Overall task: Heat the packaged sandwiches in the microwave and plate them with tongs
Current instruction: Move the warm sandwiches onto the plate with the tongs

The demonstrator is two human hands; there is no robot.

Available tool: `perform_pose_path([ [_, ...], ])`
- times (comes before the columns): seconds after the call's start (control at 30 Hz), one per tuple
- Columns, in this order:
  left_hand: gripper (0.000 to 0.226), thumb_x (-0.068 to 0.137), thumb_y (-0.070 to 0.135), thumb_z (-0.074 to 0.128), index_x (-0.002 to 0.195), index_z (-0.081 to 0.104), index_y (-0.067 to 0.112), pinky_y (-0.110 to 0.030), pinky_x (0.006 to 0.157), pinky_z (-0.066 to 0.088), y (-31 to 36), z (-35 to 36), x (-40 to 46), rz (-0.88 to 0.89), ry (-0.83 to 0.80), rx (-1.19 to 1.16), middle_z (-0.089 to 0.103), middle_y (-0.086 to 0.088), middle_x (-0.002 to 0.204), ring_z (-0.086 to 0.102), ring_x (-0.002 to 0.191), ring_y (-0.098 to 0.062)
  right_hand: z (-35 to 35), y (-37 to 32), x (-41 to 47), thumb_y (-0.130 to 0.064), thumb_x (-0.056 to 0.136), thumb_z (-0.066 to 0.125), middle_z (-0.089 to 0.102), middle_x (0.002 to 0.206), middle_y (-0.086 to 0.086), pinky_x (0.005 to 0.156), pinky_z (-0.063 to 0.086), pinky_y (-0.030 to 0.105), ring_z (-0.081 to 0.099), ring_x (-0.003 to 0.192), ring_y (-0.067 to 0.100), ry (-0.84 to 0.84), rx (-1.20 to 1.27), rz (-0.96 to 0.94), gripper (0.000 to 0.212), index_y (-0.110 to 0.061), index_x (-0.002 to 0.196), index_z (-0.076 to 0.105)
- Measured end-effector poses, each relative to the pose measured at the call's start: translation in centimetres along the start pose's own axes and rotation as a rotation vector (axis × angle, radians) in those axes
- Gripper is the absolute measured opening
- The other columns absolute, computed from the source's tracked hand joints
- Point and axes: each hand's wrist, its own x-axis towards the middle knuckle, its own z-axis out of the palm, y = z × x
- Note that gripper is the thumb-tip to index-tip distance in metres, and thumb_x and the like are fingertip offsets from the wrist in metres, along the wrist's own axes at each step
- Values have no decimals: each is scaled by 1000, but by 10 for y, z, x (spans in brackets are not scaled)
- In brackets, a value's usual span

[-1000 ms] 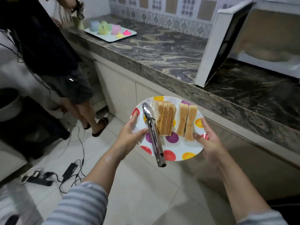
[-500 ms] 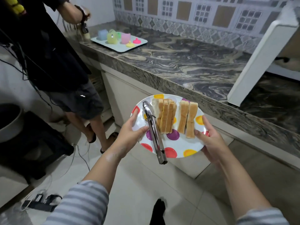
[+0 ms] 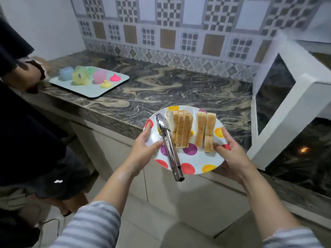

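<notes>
Only part of the microwave shows: its white door stands open at the right edge, with the dark window toward the camera, and the body and cavity are cut off by the frame. Both hands hold the plate, a white one with coloured dots, over the front edge of the counter. The left hand grips the left rim, thumb lying on top and touching the tongs, while its fingers curl underneath and are hidden. The right hand grips the right rim the same way, thumb on top beside the bread, fingers out of sight below.

On the plate two groups of sandwiches stand on edge side by side, crusts up; whether any filling sits between the slices is hard to make out. The metal tongs lie just left of them, tips toward the counter, the hinged end sticking out past the near rim.

Farther left on the counter a pale tray carries small plastic cups in blue, yellow-green and pink, blurred so their shapes are unclear. A second person in dark clothes stands at the left, mostly cut off. No writing or label can be read anywhere.
</notes>
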Motion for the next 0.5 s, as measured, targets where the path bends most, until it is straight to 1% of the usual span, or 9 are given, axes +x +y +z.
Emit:
perform_pose_path([
  [0.1, 77, 88, 10, 66, 151, 24, 22, -18, 108, 25, -2, 9, 45, 23, -48, 6, 29, 17, 149, 26, 137, 2, -5, -5, 31, -2, 95, 53, 64, 114, 4, 58, 50, 10, 62, 78, 5, 87, -65, 1, 68, -26, 151, 22],
  [0.17, 75, 90, 10, 64, 152, 22, 22, -17, 106, 26, -5, 14, 75, 17, -87, 8, 29, 16, 150, 26, 137, 3, -8, -5, 53, -7, 97, 51, 58, 126, 1, 64, 50, 12, 62, 92, 9, 122, -92, 4, 68, -28, 151, 18],
  [0.23, 76, 91, 11, 63, 152, 19, 22, -25, 114, 24, -7, 18, 105, 41, -129, 39, 26, 13, 154, 25, 141, -3, -8, -6, 74, -10, 99, 46, 50, 129, -8, 75, 48, 16, 56, 108, 11, 171, -120, 17, 66, -31, 153, 14],
  [0.3, 78, 92, 12, 62, 153, 14, 21, -31, 118, 21, -7, 21, 138, 97, -180, 97, 22, 9, 157, 23, 143, -6, -10, -5, 96, -11, 102, 40, 44, 128, -10, 87, 41, 17, 46, 117, 9, 217, -173, 39, 61, -30, 152, 11],
  [0.33, 79, 93, 14, 61, 154, 12, 21, -34, 119, 21, -7, 21, 154, 115, -209, 123, 21, 9, 158, 23, 144, -7, -10, -5, 107, -14, 103, 38, 41, 132, -10, 95, 36, 19, 42, 123, 9, 238, -203, 54, 59, -31, 152, 11],
  [0.37, 79, 93, 18, 60, 154, 9, 23, -38, 119, 22, -8, 23, 170, 128, -233, 148, 20, 9, 158, 22, 144, -7, -10, -4, 118, -22, 103, 39, 37, 139, -12, 105, 31, 24, 37, 130, 11, 261, -251, 75, 58, -35, 152, 10],
  [0.4, 81, 93, 26, 60, 154, 7, 27, -43, 119, 22, -10, 24, 185, 130, -251, 179, 20, 12, 158, 22, 144, -7, -14, 0, 131, -34, 101, 40, 32, 148, -11, 114, 27, 34, 33, 137, 15, 283, -323, 82, 59, -41, 151, 9],
  [0.43, 83, 90, 39, 60, 153, 6, 34, -49, 118, 20, -11, 24, 199, 138, -268, 215, 20, 16, 158, 21, 145, -8, -20, 11, 145, -47, 95, 39, 28, 154, -9, 117, 23, 45, 28, 142, 19, 295, -396, 88, 62, -47, 148, 8],
  [0.5, 87, 82, 60, 55, 151, 4, 42, -63, 115, 9, -16, 28, 226, 148, -303, 333, 17, 21, 157, 11, 148, -11, -37, 32, 173, -64, 81, 34, 21, 158, -7, 117, 16, 54, 19, 146, 22, 297, -492, 127, 72, -54, 145, 3],
])
